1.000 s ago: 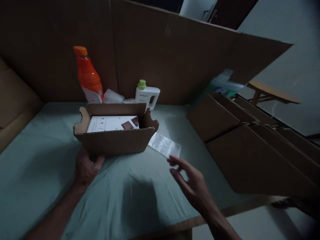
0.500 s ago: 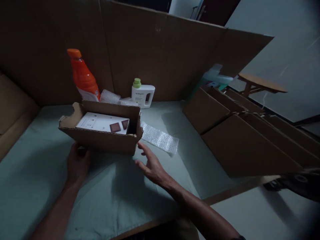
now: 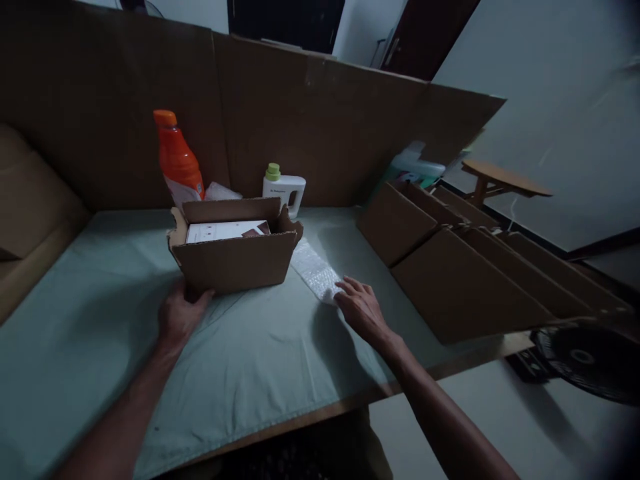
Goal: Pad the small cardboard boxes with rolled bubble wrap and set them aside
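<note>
The green cloth [image 3: 100,320] covered the table in front of the box [image 3: 235,263]. The left hand [image 3: 180,317] held the box's near left corner, thumb on the front and fingers bent round the side. Right of the box, the right hand [image 3: 361,308] lay flat with open fingers, its tips on the bubble wrap [image 3: 313,270]. The wrap's far end touched the box. A white pack [image 3: 220,231] lay inside the box. Farther right of the box were flat cardboard [image 3: 465,287] and a dark fan [image 3: 585,357]. Behind the box stood an orange bottle [image 3: 177,160], a white bottle [image 3: 284,189] and a tall cardboard wall [image 3: 325,127]. The room was dim.
</note>
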Available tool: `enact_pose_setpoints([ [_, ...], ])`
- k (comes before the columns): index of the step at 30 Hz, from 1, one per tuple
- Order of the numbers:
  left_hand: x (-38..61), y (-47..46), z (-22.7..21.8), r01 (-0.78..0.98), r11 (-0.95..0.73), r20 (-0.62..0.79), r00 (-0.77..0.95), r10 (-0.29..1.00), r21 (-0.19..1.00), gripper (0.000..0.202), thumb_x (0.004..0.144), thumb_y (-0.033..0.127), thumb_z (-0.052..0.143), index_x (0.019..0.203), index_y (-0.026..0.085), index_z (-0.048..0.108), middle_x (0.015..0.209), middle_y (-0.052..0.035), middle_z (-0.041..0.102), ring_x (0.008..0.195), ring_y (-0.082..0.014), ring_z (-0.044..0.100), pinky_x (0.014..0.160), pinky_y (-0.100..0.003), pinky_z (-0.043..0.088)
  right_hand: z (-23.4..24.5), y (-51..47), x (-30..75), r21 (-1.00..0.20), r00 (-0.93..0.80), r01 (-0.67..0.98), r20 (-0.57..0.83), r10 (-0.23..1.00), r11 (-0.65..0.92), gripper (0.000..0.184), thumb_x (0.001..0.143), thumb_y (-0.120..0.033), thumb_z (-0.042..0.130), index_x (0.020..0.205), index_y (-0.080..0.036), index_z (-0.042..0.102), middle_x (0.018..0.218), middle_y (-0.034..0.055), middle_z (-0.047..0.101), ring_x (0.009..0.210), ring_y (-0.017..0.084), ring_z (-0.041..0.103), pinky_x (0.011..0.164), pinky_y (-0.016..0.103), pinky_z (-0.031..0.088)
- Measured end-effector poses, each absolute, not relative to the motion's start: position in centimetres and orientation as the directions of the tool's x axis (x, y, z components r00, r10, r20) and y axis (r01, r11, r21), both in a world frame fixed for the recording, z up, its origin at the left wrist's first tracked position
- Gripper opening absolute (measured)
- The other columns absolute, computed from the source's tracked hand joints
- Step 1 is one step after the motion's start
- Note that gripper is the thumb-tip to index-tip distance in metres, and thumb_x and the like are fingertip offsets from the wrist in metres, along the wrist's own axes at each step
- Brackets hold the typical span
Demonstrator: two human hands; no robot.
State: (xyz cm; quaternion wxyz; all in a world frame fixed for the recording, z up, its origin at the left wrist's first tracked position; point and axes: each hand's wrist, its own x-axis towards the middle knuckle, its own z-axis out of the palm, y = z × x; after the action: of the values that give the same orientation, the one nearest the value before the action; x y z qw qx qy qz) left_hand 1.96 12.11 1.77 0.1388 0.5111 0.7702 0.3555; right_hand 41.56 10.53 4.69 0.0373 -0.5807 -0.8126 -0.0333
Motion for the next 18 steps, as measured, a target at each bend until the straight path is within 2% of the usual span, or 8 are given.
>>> enact_pose_setpoints([
  [6, 2.0, 12.0, 1.5, 0.759, 0.234, 0.135, -0.39, 0.911, 0.608, 0.036, 0.075, 0.054, 0.058, 0.089, 0.021, 0.065, 0.075, -0.0056, 0.069, 0.075, -0.027, 0.067, 0.066, -0.033, 0.045, 4.5, 4.6, 36.2, -0.261, -0.532, 0.785, 0.179, 0.827, 0.562, 0.016, 0.096, -0.012, 0.055, 0.094, -0.02, 0.069, 0.112, 0.0053, 0.076, 0.117, 0.023, 0.063, 0.097, 0.039, 0.042],
  [9, 1.6, 12.0, 2.4, 0.737, 0.246, 0.105, -0.395, 0.913, 0.629, 0.05, 0.074, 0.046, 0.06, 0.114, 0.017, 0.063, 0.078, -0.0053, 0.069, 0.08, -0.0284, 0.068, 0.072, -0.036, 0.05, 4.7, 2.5, 34.5, -0.327, -0.53, 0.747, 0.232, 0.815, 0.579, 0.014, 0.094, -0.011, 0.057, 0.095, -0.02, 0.068, 0.112, 0.0051, 0.076, 0.116, 0.022, 0.064, 0.097, 0.039, 0.042],
  [12, 1.6, 10.7, 4.0, 0.705, 0.223, 0.182, -0.45, 0.874, 0.673, 0.079, 0.072, 0.041, 0.062, 0.142, 0.01, 0.044, 0.084, -0.0054, 0.068, 0.082, -0.0284, 0.068, 0.078, -0.04, 0.053, 5.1, 1.3, 34.0, -0.389, -0.527, 0.707, 0.268, 0.807, 0.591, 0.012, 0.094, -0.012, 0.059, 0.097, -0.02, 0.068, 0.111, 0.0042, 0.076, 0.113, 0.021, 0.066, 0.097, 0.039, 0.043],
  [14, 2.2, 8.6, 5.1, 0.725, 0.074, 0.322, -0.392, 0.862, 0.684, 0.081, 0.074, 0.037, 0.061, 0.147, 0.009, 0.039, 0.092, -0.0075, 0.068, 0.086, -0.0274, 0.068, 0.086, -0.043, 0.054, 5.4, 0.9, 34.1, -0.44, -0.553, 0.659, 0.267, 0.789, 0.61, 0.012, 0.094, -0.013, 0.06, 0.099, -0.021, 0.068, 0.109, 0.0033, 0.076, 0.109, 0.019, 0.067, 0.096, 0.037, 0.044],
  [15, 3.0, 7.1, 5.5, 0.735, -0.052, 0.391, -0.298, 0.871, 0.676, 0.076, 0.075, 0.034, 0.06, 0.145, 0.011, 0.041, 0.1, -0.009, 0.068, 0.092, -0.0269, 0.067, 0.091, -0.044, 0.053, 5.6, 0.9, 34.1, -0.463, -0.574, 0.634, 0.255, 0.778, 0.62, 0.012, 0.094, -0.013, 0.06, 0.098, -0.021, 0.068, 0.108, 0.003, 0.076, 0.108, 0.018, 0.068, 0.096, 0.037, 0.044],
  [17, 5.2, 4.0, 5.8, 0.689, -0.329, 0.458, -0.004, 0.889, 0.645, 0.065, 0.077, 0.026, 0.059, 0.14, 0.016, 0.048, 0.118, -0.0109, 0.066, 0.111, -0.0262, 0.063, 0.103, -0.044, 0.049, 6.1, 1.1, 33.9, -0.481, -0.623, 0.608, 0.204, 0.755, 0.632, 0.013, 0.093, -0.012, 0.061, 0.094, -0.022, 0.07, 0.103, 0.0023, 0.077, 0.102, 0.017, 0.069, 0.093, 0.034, 0.046],
  [18, 6.6, 2.6, 5.6, 0.629, -0.43, 0.436, 0.157, 0.886, 0.647, 0.063, 0.077, 0.023, 0.059, 0.139, 0.019, 0.051, 0.126, -0.0111, 0.064, 0.118, -0.0258, 0.06, 0.106, -0.043, 0.048, 6.4, 1.3, 33.7, -0.47, -0.633, 0.617, 0.181, 0.753, 0.631, 0.013, 0.092, -0.012, 0.062, 0.09, -0.022, 0.071, 0.097, 0.0013, 0.077, 0.096, 0.016, 0.07, 0.09, 0.032, 0.047],
])
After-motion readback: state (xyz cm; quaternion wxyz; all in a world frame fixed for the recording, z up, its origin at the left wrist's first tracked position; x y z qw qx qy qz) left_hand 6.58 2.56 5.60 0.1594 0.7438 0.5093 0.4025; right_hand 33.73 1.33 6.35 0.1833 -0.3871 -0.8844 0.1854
